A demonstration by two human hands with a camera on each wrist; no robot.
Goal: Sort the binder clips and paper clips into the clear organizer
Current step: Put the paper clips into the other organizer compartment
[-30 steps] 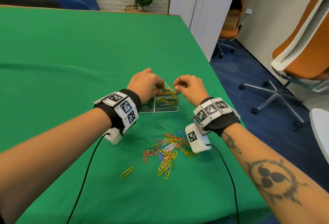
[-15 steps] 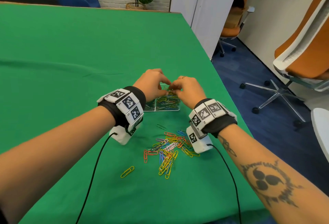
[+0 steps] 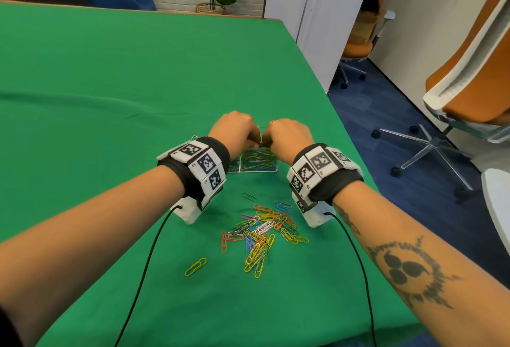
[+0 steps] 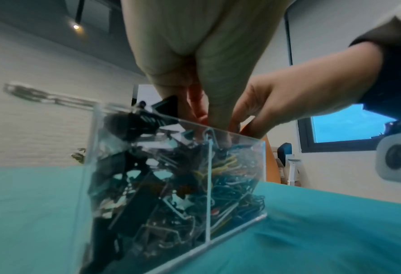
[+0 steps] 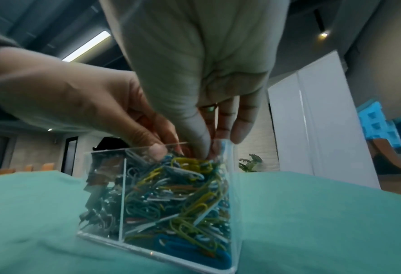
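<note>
The clear organizer (image 3: 258,170) stands on the green table. Its left compartment holds black binder clips (image 4: 136,185). Its right compartment holds coloured paper clips (image 5: 178,200). My left hand (image 3: 237,131) and right hand (image 3: 287,137) meet over the paper clip side. In the right wrist view, the right hand's fingertips (image 5: 202,146) are bunched down into the top of the clips, and the left hand's fingertips (image 5: 157,149) pinch beside them. The left wrist view shows both hands (image 4: 220,128) dipping in at the divider. What each hand pinches is mostly hidden.
A loose pile of coloured paper clips (image 3: 262,232) lies on the cloth between my wrists. A single yellow clip (image 3: 195,266) and a green one (image 3: 249,197) lie apart from it. The table edge (image 3: 356,153) runs close on the right, with office chairs (image 3: 469,84) beyond it.
The two hands were apart over the organizer. They have since closed together, and their fingertips have lowered into the paper clip compartment.
</note>
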